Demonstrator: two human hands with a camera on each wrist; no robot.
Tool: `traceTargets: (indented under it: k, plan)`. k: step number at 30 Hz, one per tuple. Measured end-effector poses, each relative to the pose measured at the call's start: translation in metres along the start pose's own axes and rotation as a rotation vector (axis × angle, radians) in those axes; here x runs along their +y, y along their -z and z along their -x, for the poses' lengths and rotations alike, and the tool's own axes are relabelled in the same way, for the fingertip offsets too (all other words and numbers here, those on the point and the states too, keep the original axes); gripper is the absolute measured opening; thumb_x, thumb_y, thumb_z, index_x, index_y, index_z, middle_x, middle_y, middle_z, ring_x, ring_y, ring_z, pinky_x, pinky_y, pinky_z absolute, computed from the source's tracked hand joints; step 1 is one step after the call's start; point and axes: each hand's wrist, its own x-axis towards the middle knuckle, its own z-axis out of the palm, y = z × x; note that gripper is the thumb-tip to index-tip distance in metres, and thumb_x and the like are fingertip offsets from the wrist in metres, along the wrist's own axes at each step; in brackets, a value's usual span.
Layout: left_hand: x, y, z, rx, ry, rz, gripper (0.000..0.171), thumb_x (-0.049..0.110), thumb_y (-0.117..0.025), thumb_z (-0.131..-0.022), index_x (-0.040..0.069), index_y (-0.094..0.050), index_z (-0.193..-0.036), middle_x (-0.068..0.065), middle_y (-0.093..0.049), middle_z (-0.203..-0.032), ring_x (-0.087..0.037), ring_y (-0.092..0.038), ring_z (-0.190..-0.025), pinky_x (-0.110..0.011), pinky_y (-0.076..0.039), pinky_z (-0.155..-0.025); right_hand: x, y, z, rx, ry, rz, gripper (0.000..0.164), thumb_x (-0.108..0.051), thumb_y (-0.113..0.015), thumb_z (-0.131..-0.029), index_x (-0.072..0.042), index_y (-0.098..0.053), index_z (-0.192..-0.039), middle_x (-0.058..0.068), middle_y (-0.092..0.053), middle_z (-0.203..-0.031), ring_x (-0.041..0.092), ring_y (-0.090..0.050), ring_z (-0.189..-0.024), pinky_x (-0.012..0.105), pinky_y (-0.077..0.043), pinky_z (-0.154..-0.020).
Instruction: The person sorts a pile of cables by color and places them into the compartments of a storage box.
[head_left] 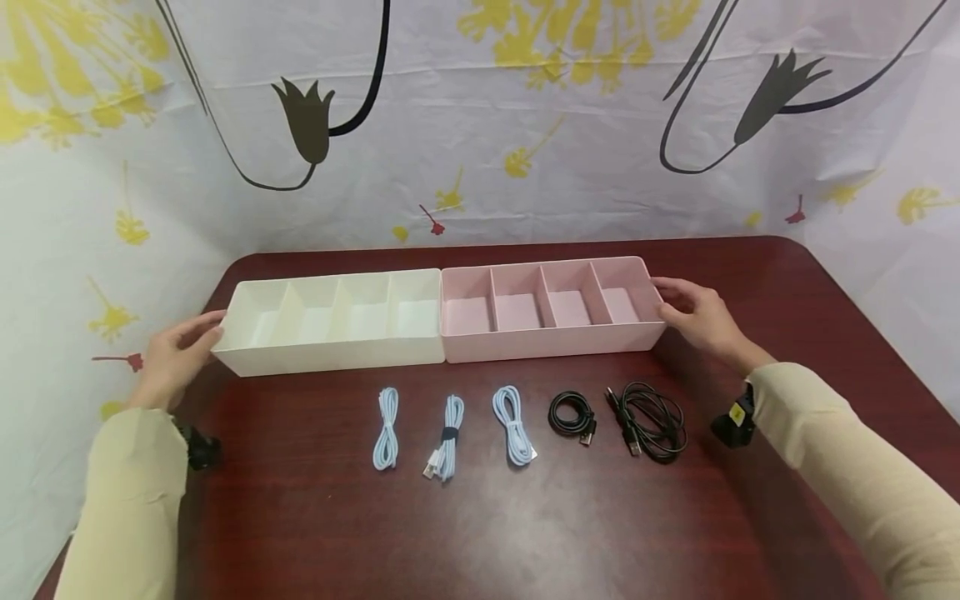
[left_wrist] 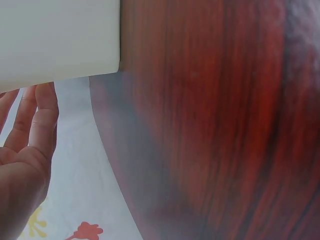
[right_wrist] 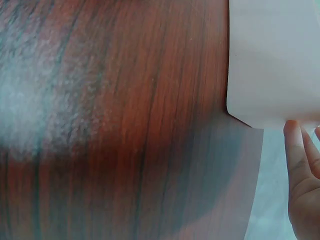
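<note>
A white four-section organizer box (head_left: 345, 357) and a pink one (head_left: 555, 343) stand end to end on the dark red table. My left hand (head_left: 174, 354) touches the outer left end of the white box; the left wrist view shows its fingers (left_wrist: 44, 107) fairly straight against that wall. At the opposite end, my right hand (head_left: 701, 317) rests its fingertips on the pink box's right wall, with an extended finger (right_wrist: 295, 150) visible in the right wrist view. Both boxes' compartments hold nothing visible.
In front of the boxes lie three bundled pale blue cables (head_left: 386, 450), the middle one with a dark strap (head_left: 449, 433). Right of them are a coiled black cable (head_left: 556, 423) and a looser black cable (head_left: 678, 433). A patterned white cloth (head_left: 570, 192) hangs behind the table.
</note>
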Motion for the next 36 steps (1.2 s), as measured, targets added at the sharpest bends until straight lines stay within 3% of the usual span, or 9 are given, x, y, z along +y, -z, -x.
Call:
traceTargets:
  k: [5, 13, 23, 29, 36]
  plan:
    - [0.006, -0.004, 0.002, 0.008, -0.008, -0.036, 0.051, 0.035, -0.049, -0.089, 0.008, -0.042, -0.132, 0.011, -0.047, -0.103, 0.004, -0.047, -0.081, -0.01, -0.044, -0.064, 0.004, 0.002, 0.002, 0.006, -0.045, -0.001, 0.038, -0.011, -0.051, -0.089, 0.0, -0.047, -0.126, 0.025, -0.055, -0.108, -0.011, -0.047, -0.078, 0.011, -0.043, -0.059]
    - [0.008, -0.01, 0.002, 0.038, -0.05, -0.05, 0.048, 0.03, -0.048, -0.09, 0.002, -0.045, -0.129, 0.019, -0.046, -0.091, 0.003, -0.047, -0.077, -0.012, -0.045, -0.062, 0.007, 0.004, 0.005, 0.016, -0.036, -0.021, 0.036, -0.01, -0.051, -0.089, 0.002, -0.047, -0.123, 0.026, -0.054, -0.107, -0.011, -0.047, -0.08, 0.01, -0.042, -0.06]
    - [0.01, -0.014, 0.002, 0.024, 0.005, -0.033, 0.052, 0.036, -0.048, -0.09, 0.006, -0.043, -0.131, 0.009, -0.046, -0.102, -0.003, -0.046, -0.085, -0.011, -0.044, -0.064, 0.018, 0.006, 0.003, 0.045, -0.012, -0.022, 0.033, -0.002, -0.049, -0.088, 0.007, -0.047, -0.12, 0.029, -0.054, -0.104, -0.01, -0.047, -0.078, 0.01, -0.041, -0.057]
    - [0.012, -0.018, 0.004, 0.038, -0.005, -0.042, 0.052, 0.035, -0.048, -0.09, 0.004, -0.043, -0.13, 0.006, -0.047, -0.102, -0.001, -0.047, -0.083, -0.011, -0.044, -0.064, 0.017, 0.008, 0.004, 0.051, -0.006, -0.022, 0.031, -0.004, -0.05, -0.088, 0.007, -0.048, -0.118, 0.027, -0.054, -0.102, -0.011, -0.048, -0.076, 0.011, -0.043, -0.057]
    - [0.015, -0.024, 0.004, 0.051, -0.037, -0.024, 0.049, 0.032, -0.05, -0.09, 0.002, -0.045, -0.128, 0.014, -0.048, -0.094, 0.003, -0.049, -0.078, -0.012, -0.045, -0.063, 0.022, 0.013, 0.007, 0.064, -0.011, -0.03, 0.03, -0.003, -0.05, -0.088, 0.007, -0.047, -0.116, 0.021, -0.055, -0.1, -0.011, -0.049, -0.075, 0.012, -0.044, -0.056]
